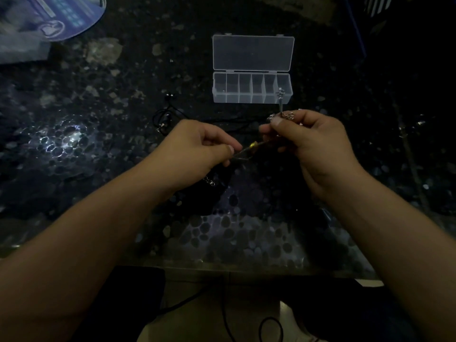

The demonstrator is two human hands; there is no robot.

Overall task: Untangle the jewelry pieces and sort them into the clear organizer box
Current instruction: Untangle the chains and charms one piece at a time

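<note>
Head view, dim: the dark cord between the hands is hard to trace. Left hand (197, 146) pinches a thin strand with a gold bead (253, 145); right hand (313, 141) grips silver jewelry (283, 114), near the open organizer box (251, 98).

No readable text anywhere. The blue printed sheet (61, 16), well off to the far left of the clear organizer box (253, 70), carries markings and a round logo shape, but all of it is too blurred to make out. The box itself is unlabelled.
</note>
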